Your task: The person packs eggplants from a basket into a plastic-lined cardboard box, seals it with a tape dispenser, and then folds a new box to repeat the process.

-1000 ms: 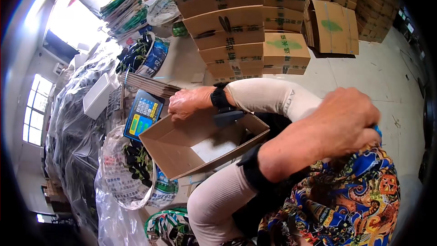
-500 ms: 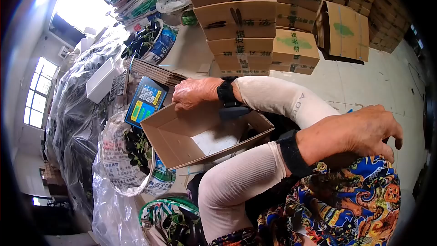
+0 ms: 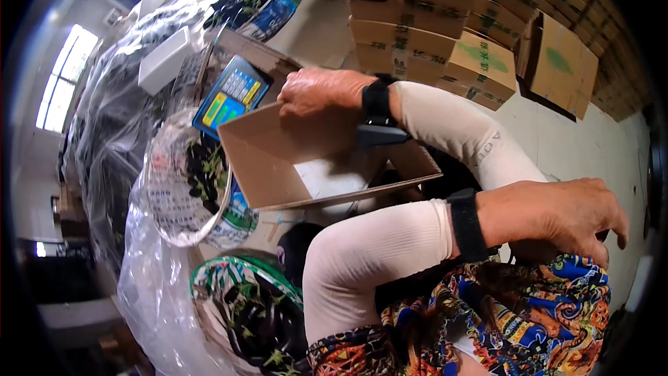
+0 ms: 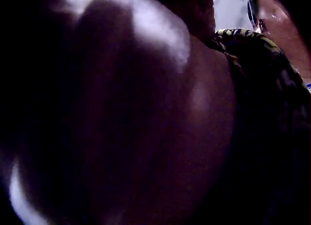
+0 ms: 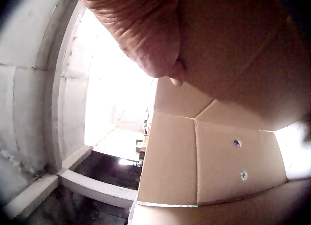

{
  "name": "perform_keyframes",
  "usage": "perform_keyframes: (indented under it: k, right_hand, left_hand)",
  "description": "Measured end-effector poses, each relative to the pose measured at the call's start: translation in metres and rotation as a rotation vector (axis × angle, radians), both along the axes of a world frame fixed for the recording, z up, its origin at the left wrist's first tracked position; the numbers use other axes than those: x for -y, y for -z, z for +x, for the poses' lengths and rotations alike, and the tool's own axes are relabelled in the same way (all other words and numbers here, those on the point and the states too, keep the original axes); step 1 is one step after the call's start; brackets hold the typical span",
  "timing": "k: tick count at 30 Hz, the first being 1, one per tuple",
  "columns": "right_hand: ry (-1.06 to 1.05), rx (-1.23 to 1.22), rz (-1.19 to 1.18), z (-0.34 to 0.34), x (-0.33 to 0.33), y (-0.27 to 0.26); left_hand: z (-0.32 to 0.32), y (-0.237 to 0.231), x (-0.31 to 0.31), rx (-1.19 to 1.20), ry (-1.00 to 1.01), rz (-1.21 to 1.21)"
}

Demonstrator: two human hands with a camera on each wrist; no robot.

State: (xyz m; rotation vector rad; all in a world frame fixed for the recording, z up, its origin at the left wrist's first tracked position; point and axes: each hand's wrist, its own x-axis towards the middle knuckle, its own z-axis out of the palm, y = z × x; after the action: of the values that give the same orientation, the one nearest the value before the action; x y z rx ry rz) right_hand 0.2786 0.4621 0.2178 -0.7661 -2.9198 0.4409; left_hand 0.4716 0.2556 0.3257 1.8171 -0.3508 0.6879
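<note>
In the head view my right hand (image 3: 316, 90) grips the upper rim of an open cardboard box (image 3: 268, 157), fingers curled over the edge. The right wrist view shows this hand (image 5: 146, 35) against the box wall (image 5: 170, 152), which has two small holes. My left hand (image 3: 577, 216) is across my body, beside the patterned shirt (image 3: 536, 306), with its fingers loosely bent and holding nothing visible. Its underside is hidden. The left wrist view is mostly dark, with skin close to the lens and a patterned cloth edge (image 4: 248, 35).
A blue scale display (image 3: 233, 97) stands behind the box. Sacks of dark eggplants (image 3: 202, 181) and a green-rimmed bag (image 3: 240, 264) lie at left and below. Stacked cartons (image 3: 410, 0) rise at the back, with flattened cartons (image 3: 560, 63) farther right. Plastic sheeting (image 3: 111, 146) covers a pile.
The left hand has gone from closed fingers at the shirt to looser, spread fingers there. The right hand stays on the box rim. The head view has tilted downward, showing more of the green-rimmed bag.
</note>
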Motion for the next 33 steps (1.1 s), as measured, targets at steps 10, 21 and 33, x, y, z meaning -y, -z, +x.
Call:
perform_keyframes:
  k: [10, 21, 33]
  right_hand:
    - [-0.021, 0.023, 0.009, -0.002, -0.003, 0.000]
    - [-0.042, 0.053, 0.013, 0.000, -0.001, -0.007]
    - [-0.224, -0.047, 0.022, 0.003, -0.020, 0.000]
  left_hand:
    - [-0.012, 0.002, 0.000, -0.012, -0.058, 0.041]
    - [-0.046, -0.001, -0.016, -0.065, -0.438, 0.317]
    - [-0.450, 0.107, -0.020, 0.051, -2.000, -0.475]
